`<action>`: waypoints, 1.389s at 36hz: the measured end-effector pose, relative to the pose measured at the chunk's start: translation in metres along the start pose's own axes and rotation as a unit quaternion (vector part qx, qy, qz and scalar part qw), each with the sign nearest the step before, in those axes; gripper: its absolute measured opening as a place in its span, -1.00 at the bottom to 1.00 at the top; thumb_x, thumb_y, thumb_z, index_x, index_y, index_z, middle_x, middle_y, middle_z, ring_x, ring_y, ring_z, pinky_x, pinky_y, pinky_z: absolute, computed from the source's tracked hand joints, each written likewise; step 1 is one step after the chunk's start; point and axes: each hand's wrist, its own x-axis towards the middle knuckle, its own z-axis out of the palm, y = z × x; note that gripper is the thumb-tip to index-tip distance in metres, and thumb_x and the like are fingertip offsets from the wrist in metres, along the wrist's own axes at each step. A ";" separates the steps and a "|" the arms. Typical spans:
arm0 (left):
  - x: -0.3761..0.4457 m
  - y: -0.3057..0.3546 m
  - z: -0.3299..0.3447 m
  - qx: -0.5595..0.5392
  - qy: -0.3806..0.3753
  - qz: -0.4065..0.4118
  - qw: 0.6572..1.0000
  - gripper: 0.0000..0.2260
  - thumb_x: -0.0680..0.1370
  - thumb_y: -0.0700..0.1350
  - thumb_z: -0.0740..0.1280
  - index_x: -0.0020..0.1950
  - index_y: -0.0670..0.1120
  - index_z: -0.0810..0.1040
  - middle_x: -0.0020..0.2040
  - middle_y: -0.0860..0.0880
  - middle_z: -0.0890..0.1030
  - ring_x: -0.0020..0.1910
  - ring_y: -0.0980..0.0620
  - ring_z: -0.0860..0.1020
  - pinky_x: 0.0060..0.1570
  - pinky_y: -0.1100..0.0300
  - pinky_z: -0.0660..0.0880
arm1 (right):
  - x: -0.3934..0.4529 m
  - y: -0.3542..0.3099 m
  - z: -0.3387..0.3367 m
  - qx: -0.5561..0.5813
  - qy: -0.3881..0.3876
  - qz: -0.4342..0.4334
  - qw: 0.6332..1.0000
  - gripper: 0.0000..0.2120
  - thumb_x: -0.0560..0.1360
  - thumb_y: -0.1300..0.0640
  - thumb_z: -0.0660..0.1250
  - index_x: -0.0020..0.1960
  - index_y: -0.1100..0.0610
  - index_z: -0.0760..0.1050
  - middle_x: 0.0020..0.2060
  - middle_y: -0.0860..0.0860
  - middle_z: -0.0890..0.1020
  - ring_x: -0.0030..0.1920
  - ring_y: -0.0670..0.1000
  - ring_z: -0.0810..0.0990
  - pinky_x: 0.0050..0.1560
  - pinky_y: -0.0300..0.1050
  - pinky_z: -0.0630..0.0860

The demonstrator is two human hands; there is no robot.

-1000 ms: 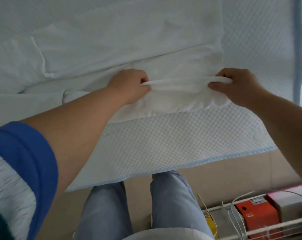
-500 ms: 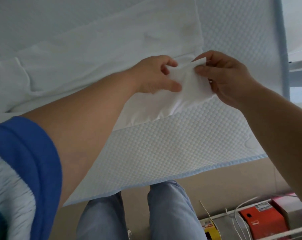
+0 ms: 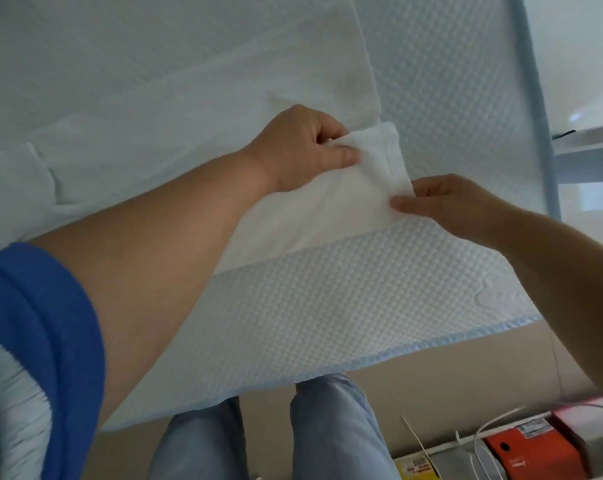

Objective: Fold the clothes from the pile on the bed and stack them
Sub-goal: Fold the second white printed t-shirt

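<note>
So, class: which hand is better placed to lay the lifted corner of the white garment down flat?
Right. The right hand pinches the white garment at its free outer edge; the left hand grips the raised corner higher up, likely anchoring.

You pinch a white cloth, soft, matt and finely ribbed, in both hands. Under it the mattress cover is quilted fabric, bumpy with small raised dots, its edge bound in pale blue tape. Below that edge your trousers are smooth light-blue cloth. Right of them an orange box looks like matt card.
</note>
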 end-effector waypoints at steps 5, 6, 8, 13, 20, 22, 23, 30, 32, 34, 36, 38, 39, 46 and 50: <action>0.018 -0.002 0.029 0.159 0.091 0.010 0.983 -0.78 0.48 0.13 0.32 -0.02 0.04 0.64 -0.15 0.00 0.57 -0.05 -0.05 0.53 -0.13 0.17 0.32 | 0.004 0.021 0.013 -0.011 0.118 0.025 0.993 -0.83 0.47 -0.05 0.36 -0.12 0.04 0.62 -0.26 0.01 0.64 -0.26 0.03 0.57 -0.18 -0.06 0.49; 0.023 -0.003 0.035 0.201 0.108 0.017 0.974 -0.76 0.49 0.15 0.31 0.02 0.05 0.63 -0.06 -0.04 0.57 0.02 -0.09 0.51 -0.11 0.16 0.30 | 0.006 0.023 0.014 -0.029 0.133 0.031 0.990 -0.82 0.47 -0.06 0.36 -0.13 0.04 0.61 -0.33 -0.04 0.59 -0.34 -0.02 0.51 -0.28 -0.13 0.42; 0.031 -0.004 0.047 0.262 0.126 0.024 0.957 -0.73 0.51 0.15 0.28 0.08 0.06 0.61 0.04 -0.09 0.54 0.09 -0.14 0.48 -0.09 0.14 0.26 | 0.011 0.026 0.017 -0.087 0.164 0.038 0.982 -0.83 0.46 -0.08 0.34 -0.18 0.01 0.56 -0.37 -0.08 0.56 -0.38 -0.06 0.48 -0.39 -0.19 0.33; 0.036 -0.011 0.061 0.254 0.150 -0.030 0.955 -0.74 0.51 0.14 0.28 0.10 0.06 0.58 0.12 -0.08 0.48 0.07 -0.16 0.51 -0.06 0.10 0.33 | 0.013 0.019 0.029 -0.190 0.243 0.061 0.949 -0.83 0.42 -0.05 0.31 -0.05 -0.03 0.39 -0.21 -0.05 0.54 -0.22 0.01 0.47 -0.28 -0.14 0.34; -0.006 -0.015 0.049 0.107 0.271 0.024 0.956 -0.81 0.48 -0.05 0.32 0.06 -0.05 0.57 0.03 -0.06 0.53 -0.02 -0.04 0.55 -0.09 0.14 0.43 | -0.004 -0.001 0.064 -0.293 0.330 -0.166 0.882 -0.53 0.43 0.08 0.34 0.31 0.15 0.38 0.25 0.12 0.43 0.27 0.14 0.33 0.25 0.06 0.29; -0.030 -0.028 0.040 0.104 0.278 0.028 0.955 -0.87 0.46 -0.12 0.32 -0.05 -0.10 0.61 -0.06 -0.09 0.57 -0.07 -0.05 0.56 -0.12 0.16 0.41 | 0.002 -0.004 0.077 -0.347 0.262 -0.210 0.876 -0.50 0.48 0.03 0.31 0.38 0.15 0.35 0.37 0.13 0.38 0.39 0.17 0.26 0.35 0.09 0.20; -0.043 -0.038 0.035 0.114 0.276 0.023 0.954 -0.89 0.45 -0.15 0.33 -0.09 -0.13 0.62 -0.10 -0.12 0.59 -0.09 -0.09 0.57 -0.12 0.15 0.42 | 0.007 -0.005 0.081 -0.371 0.221 -0.203 0.879 -0.47 0.51 -0.02 0.27 0.43 0.11 0.29 0.44 0.11 0.29 0.46 0.15 0.16 0.41 0.08 0.10; -0.130 -0.132 -0.032 0.204 0.262 -0.117 0.936 -0.78 0.39 -0.12 0.30 -0.05 -0.16 0.65 -0.09 -0.21 0.62 -0.08 -0.22 0.58 -0.05 0.02 0.46 | 0.019 -0.003 0.088 -0.409 0.215 -0.145 0.875 -0.41 0.48 -0.09 0.27 0.43 0.12 0.29 0.45 0.13 0.26 0.47 0.16 0.13 0.40 0.04 0.02; -0.148 -0.154 -0.047 0.221 0.232 -0.153 0.935 -0.69 0.37 -0.01 0.29 -0.01 -0.14 0.65 -0.06 -0.20 0.63 -0.05 -0.21 0.59 0.00 0.02 0.46 | 0.017 -0.012 0.101 -0.396 0.241 -0.156 0.872 -0.47 0.42 -0.03 0.30 0.33 0.17 0.39 0.37 0.16 0.36 0.42 0.18 0.19 0.37 0.05 0.04; -0.162 -0.172 -0.058 0.235 0.198 -0.181 0.934 -0.58 0.35 0.13 0.27 0.04 -0.11 0.64 -0.02 -0.16 0.63 0.00 -0.17 0.58 0.07 0.03 0.41 | 0.017 -0.024 0.118 -0.389 0.239 -0.177 0.872 -0.53 0.42 0.06 0.37 0.28 0.19 0.44 0.32 0.15 0.40 0.37 0.20 0.24 0.34 0.08 0.10; -0.172 -0.188 -0.065 0.247 0.179 -0.183 0.935 -0.53 0.33 0.21 0.27 0.05 -0.08 0.64 -0.01 -0.15 0.63 0.01 -0.15 0.58 0.10 0.01 0.39 | 0.019 -0.038 0.138 -0.379 0.219 -0.205 0.875 -0.57 0.42 0.10 0.38 0.26 0.21 0.46 0.29 0.16 0.42 0.32 0.22 0.29 0.30 0.08 0.18; -0.176 -0.202 -0.074 0.270 0.181 -0.171 0.930 -0.56 0.35 0.24 0.35 0.01 -0.07 0.64 -0.05 -0.15 0.64 -0.01 -0.15 0.58 0.06 0.02 0.39 | 0.026 -0.051 0.154 -0.377 0.210 -0.227 0.873 -0.60 0.44 0.11 0.37 0.24 0.23 0.48 0.25 0.19 0.45 0.26 0.25 0.34 0.28 0.06 0.24; -0.177 -0.207 -0.077 0.272 0.188 -0.166 0.929 -0.61 0.37 0.20 0.41 -0.02 -0.07 0.65 -0.08 -0.14 0.64 -0.04 -0.14 0.58 0.01 0.04 0.39 | 0.031 -0.056 0.159 -0.376 0.212 -0.224 0.874 -0.61 0.45 0.12 0.36 0.24 0.24 0.48 0.23 0.22 0.45 0.24 0.26 0.35 0.27 0.04 0.25; -0.184 -0.228 -0.092 0.150 0.337 -0.118 0.922 -0.78 0.48 -0.01 0.38 -0.14 -0.18 0.59 -0.24 -0.11 0.48 -0.21 -0.08 0.47 -0.21 0.17 0.30 | 0.039 -0.062 0.168 -0.375 0.272 -0.177 0.868 -0.59 0.44 0.14 0.34 0.25 0.25 0.41 0.20 0.27 0.40 0.21 0.29 0.32 0.26 0.06 0.25; -0.188 -0.237 -0.090 0.198 0.390 -0.113 0.892 -0.74 0.48 0.04 0.35 -0.13 -0.16 0.60 -0.19 -0.20 0.53 -0.18 -0.19 0.51 -0.20 0.07 0.34 | 0.035 -0.048 0.167 -0.380 0.285 -0.159 0.866 -0.41 0.44 0.01 0.27 0.39 0.23 0.28 0.36 0.24 0.28 0.34 0.27 0.21 0.37 0.04 0.12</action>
